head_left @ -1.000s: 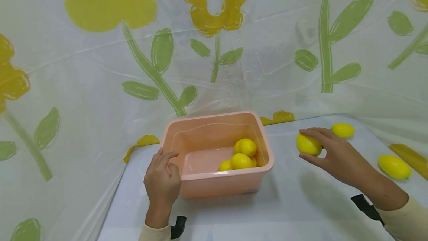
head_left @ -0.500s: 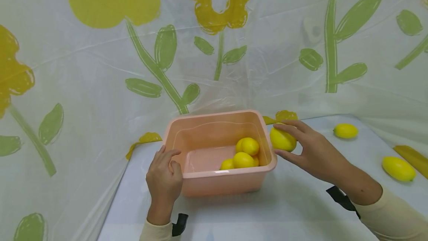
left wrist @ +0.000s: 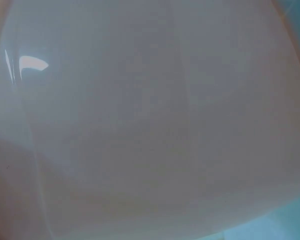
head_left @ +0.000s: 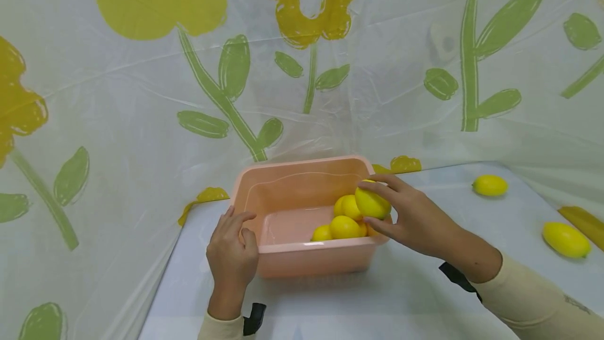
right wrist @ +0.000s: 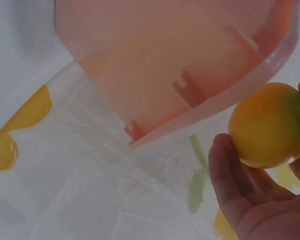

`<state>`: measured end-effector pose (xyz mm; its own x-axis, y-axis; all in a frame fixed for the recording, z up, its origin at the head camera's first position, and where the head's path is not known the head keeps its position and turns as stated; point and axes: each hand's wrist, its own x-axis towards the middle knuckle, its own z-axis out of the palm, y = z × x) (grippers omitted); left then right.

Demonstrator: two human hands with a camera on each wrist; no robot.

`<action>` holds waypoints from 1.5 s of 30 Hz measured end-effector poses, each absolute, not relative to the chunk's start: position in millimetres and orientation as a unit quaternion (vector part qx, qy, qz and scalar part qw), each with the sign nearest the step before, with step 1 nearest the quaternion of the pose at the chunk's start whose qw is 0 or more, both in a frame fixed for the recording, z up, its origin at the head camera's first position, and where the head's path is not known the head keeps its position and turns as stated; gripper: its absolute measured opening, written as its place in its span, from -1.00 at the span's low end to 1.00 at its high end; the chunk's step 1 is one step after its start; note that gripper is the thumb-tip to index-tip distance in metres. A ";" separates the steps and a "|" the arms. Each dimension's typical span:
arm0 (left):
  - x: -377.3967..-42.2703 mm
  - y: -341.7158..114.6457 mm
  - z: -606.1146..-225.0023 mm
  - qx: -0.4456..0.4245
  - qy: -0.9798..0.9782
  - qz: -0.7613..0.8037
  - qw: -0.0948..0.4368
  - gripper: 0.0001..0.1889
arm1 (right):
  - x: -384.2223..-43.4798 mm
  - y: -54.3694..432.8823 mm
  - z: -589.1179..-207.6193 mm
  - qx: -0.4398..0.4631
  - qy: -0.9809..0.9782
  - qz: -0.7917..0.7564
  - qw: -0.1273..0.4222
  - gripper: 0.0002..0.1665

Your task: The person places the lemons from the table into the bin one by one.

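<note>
A pink plastic basin (head_left: pixel 292 169) stands on the table, with several lemons (head_left: pixel 344 227) heaped at its right end. Over that end, my right hand (head_left: pixel 415 216) pinches another lemon (head_left: pixel 373 201) between thumb and fingers, above the right rim. The right wrist view shows the same lemon (right wrist: pixel 270 125) in the fingers (right wrist: pixel 222 165), beside the basin's outer wall (right wrist: pixel 155 85). My left hand (head_left: pixel 232 256) grips the basin's left rim, its fingers curled over the edge. Only the basin's smooth wall (left wrist: pixel 140 125) fills the left wrist view.
Two more lemons lie on the right of the white table (head_left: pixel 424 298): one farther back (head_left: pixel 489 186), one nearer (head_left: pixel 566 240). Behind the table hangs a sheet (head_left: pixel 377 93) printed with yellow flowers.
My right hand has carried its lemon leftward from the table's right side to above the basin's right rim. The left hand has stayed on the basin.
</note>
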<state>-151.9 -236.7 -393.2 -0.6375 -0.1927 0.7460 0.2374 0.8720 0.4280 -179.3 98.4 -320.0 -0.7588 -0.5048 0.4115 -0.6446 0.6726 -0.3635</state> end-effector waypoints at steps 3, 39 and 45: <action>-151.9 -236.7 -393.2 -0.011 -0.870 -0.251 0.424 -0.69 | -183.9 93.3 -323.9 0.331 -0.899 0.247 0.142 -0.23; -150.4 -238.8 -391.6 -0.025 -0.859 -0.264 0.439 -0.69 | -230.7 62.4 -335.4 0.349 -0.928 0.119 -0.049 -0.46; -150.3 -238.3 -392.1 -0.024 -0.860 -0.263 0.437 -0.70 | -231.4 61.0 -337.1 0.339 -0.934 0.100 -0.051 -0.51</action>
